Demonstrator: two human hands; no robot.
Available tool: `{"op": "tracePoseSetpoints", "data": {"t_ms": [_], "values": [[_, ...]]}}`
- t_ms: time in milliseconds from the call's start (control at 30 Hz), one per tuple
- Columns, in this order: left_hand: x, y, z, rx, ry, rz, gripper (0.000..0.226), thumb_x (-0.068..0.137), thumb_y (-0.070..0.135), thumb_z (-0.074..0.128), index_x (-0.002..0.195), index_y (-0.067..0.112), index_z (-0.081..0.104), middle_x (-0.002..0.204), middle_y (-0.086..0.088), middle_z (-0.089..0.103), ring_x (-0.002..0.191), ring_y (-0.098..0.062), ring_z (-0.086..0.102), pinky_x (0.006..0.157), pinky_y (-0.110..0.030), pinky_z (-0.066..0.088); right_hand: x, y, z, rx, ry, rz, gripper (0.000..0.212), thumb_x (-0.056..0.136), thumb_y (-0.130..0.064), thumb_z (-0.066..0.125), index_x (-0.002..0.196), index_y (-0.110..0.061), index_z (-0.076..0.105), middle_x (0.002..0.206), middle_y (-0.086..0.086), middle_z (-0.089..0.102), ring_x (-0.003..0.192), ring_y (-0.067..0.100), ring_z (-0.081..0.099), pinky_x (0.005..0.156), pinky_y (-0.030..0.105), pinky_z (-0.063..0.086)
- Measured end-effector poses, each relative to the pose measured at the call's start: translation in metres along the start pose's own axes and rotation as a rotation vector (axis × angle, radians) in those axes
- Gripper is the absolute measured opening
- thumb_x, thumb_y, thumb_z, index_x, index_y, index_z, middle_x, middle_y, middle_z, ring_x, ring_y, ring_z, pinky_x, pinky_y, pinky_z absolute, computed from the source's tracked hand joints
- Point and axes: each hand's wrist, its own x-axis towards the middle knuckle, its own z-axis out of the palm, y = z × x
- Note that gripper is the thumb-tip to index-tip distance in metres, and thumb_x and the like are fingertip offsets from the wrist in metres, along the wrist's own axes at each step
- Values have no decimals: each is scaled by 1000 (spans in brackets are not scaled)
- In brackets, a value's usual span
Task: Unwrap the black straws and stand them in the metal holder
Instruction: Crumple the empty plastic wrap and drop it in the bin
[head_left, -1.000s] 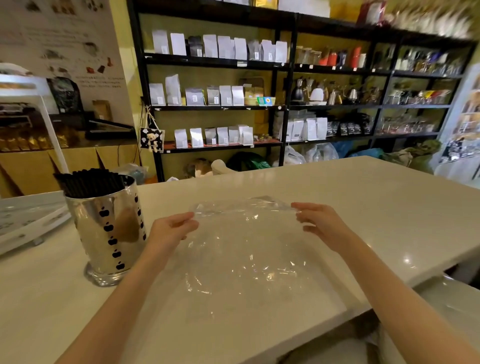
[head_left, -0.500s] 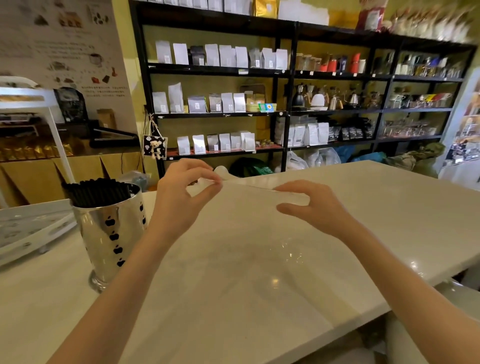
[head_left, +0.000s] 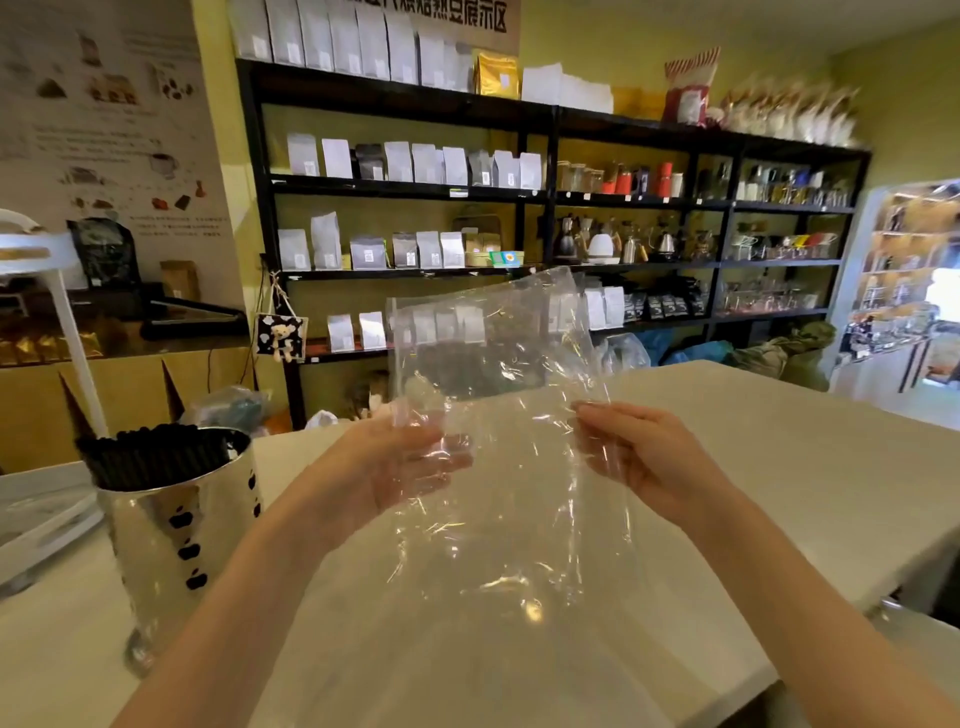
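Holding up a clear plastic wrapper (head_left: 498, 415) with both hands above the pale counter (head_left: 779, 467). Pinching its left edge in the left hand (head_left: 395, 467), fingers curled closed on the film, part of the hand showing through the plastic. Pinching the right edge in the right hand (head_left: 639, 457), thumb and fingertips pressed tight on the sheet. Stretching between the two grips, rising above them as a crinkled flap and hanging below them toward the counter, catching highlights along the creases. Appearing empty, with shelving showing straight through it.

Standing to the left of the left-hand grip and lower: the metal holder (head_left: 182, 545), a shiny cylinder with black apple-shaped cutouts, resting upright on the counter, well apart from the wrapper. Filling its mouth: the black straws (head_left: 150, 452), packed together, leaning slightly, ends poking up past the rim.

Sitting beyond both grips, against the yellow wall: black shelving (head_left: 545, 208) loaded with white and grey pouches, kettles and jars. Hanging from the shelf frame beyond the left grip: a small cow-print tag with a bear figure (head_left: 280, 338). Lying left of the holder: a white tray edge (head_left: 41, 514), partly cut off by the frame.
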Motion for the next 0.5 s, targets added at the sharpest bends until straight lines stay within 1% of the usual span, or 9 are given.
{"op": "tracePoseSetpoints", "data": {"t_ms": [33,67,100,167,233,333,367,433,500], "values": [[1,-1,3,-3,27,6,51,72,21,69,117,2,54,114,-17,66,91,-21,69,70,-25,58,0,3,0,22,-6,26,9,81,-10,62,85,-10,70,66,-1,73,57,8,67,50,18,51],[1,-1,5,-7,65,12,40,78,14,62,115,2,56,108,-15,69,85,-19,70,65,-23,58,0,5,0,37,-9,47,9,81,-10,62,85,-9,70,66,0,73,56,8,66,48,17,51],[2,-3,4,-14,98,19,33,80,10,58,113,4,57,101,-13,71,80,-17,71,63,-23,58,1,8,-1,46,-12,58,9,81,-10,62,86,-8,69,66,2,73,55,8,66,47,17,50],[3,-4,0,-30,105,18,25,84,9,54,107,9,60,88,-6,75,73,-14,72,60,-23,57,1,12,-3,61,-33,77,11,81,-12,63,89,-6,69,69,5,71,54,10,66,45,18,50],[3,-5,-5,-27,103,8,21,84,9,53,103,14,62,81,-3,76,69,-12,71,55,-23,57,0,16,-5,58,-70,96,20,73,-17,68,90,-7,69,71,7,70,57,13,67,45,19,51],[3,-6,-9,-13,105,4,22,83,7,54,102,17,61,80,-4,76,67,-12,71,50,-21,55,-1,18,-12,10,-149,132,26,66,-23,66,90,-14,70,71,7,72,61,15,69,51,22,56],[4,-6,-11,-3,98,-3,22,83,6,54,103,16,60,80,-5,76,66,-12,71,49,-21,54,-1,19,-15,1,-177,136,25,68,-23,64,91,-16,70,70,6,72,61,15,69,53,23,57],[1,-4,-15,19,45,-25,22,83,6,55,102,16,60,79,-7,76,64,-14,71,47,-22,54,-2,19,-20,-7,-222,129,22,76,-17,61,96,-16,69,67,5,71,59,14,69,52,24,56],[-6,2,-20,46,-55,-39,28,77,11,59,103,22,61,74,-10,75,60,-17,70,43,-22,53,-2,20,-24,-9,-203,89,23,84,-6,55,101,-14,67,64,5,70,56,13,68,51,21,56]]}}
